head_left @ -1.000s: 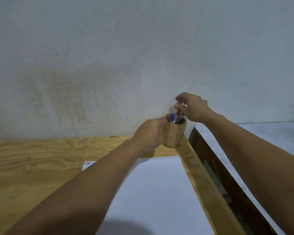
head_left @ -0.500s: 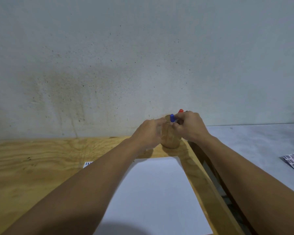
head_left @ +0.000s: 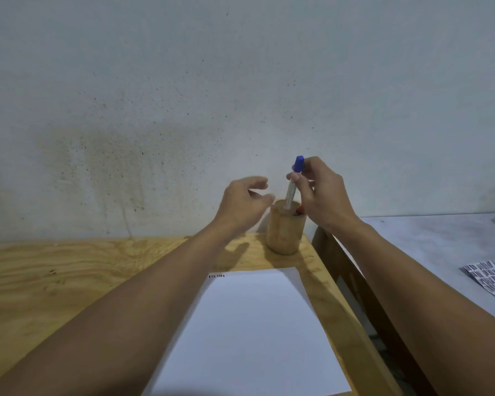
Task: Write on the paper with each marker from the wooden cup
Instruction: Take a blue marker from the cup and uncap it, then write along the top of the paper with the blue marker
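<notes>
The wooden cup (head_left: 285, 231) stands at the back right corner of the plywood table (head_left: 69, 275), near the wall. My right hand (head_left: 322, 192) pinches a blue-capped marker (head_left: 294, 181), raised so that only its lower end is still inside the cup. A red marker (head_left: 299, 212) peeks over the cup's rim. My left hand (head_left: 245, 202) hovers just left of the cup, fingers apart, touching nothing. A white sheet of paper (head_left: 255, 332) lies on the table in front of the cup, with small marks at its top left corner.
A pale stained wall (head_left: 240, 95) rises right behind the table. To the right, across a dark gap, a grey surface (head_left: 426, 241) holds a printed sheet (head_left: 489, 274) at the frame's right edge.
My right hand has lifted the blue marker up out of the cup. My left hand has let go of the cup and opened beside it.
</notes>
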A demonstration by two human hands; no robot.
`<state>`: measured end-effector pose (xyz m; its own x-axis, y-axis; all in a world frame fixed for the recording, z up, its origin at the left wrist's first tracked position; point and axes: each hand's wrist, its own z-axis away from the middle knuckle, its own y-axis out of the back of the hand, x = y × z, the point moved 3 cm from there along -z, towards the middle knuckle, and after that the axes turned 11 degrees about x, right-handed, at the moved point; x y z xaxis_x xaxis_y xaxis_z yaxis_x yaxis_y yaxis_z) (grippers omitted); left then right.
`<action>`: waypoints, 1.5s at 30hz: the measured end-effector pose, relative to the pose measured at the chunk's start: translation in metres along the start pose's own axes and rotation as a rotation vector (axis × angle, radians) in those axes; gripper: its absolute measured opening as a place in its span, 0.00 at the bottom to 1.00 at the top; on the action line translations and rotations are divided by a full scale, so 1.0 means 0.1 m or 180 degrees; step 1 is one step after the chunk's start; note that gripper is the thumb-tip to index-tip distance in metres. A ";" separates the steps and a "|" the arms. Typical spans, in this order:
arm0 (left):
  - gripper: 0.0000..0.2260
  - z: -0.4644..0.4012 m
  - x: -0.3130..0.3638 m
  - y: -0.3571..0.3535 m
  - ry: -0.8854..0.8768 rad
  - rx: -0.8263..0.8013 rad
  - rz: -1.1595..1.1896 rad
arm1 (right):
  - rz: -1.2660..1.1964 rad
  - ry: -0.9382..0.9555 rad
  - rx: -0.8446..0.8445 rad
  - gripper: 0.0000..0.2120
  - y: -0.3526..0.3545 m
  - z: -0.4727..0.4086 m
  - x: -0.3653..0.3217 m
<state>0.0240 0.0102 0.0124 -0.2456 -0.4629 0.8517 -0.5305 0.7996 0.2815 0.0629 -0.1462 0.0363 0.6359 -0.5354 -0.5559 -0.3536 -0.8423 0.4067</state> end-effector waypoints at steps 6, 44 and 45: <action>0.13 -0.02 0.28 0.36 0.0132 0.0163 0.0889 | -0.0147 0.0418 -0.0314 0.12 -0.04 0.05 -0.32; 0.04 0.50 -1.18 0.80 0.0715 -0.0062 -0.1128 | -0.2216 -0.2511 -0.0513 0.13 -0.69 1.08 -0.14; 0.05 0.51 -1.20 0.80 0.0699 -0.0040 -0.1152 | -0.2137 -0.2501 -0.0510 0.11 -0.71 1.09 -0.12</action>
<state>-0.0303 0.1108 -0.0900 0.1342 -0.6232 0.7705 -0.5404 0.6057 0.5840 0.0050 -0.0865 -0.0650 0.0227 0.1015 -0.9946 0.0389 -0.9942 -0.1005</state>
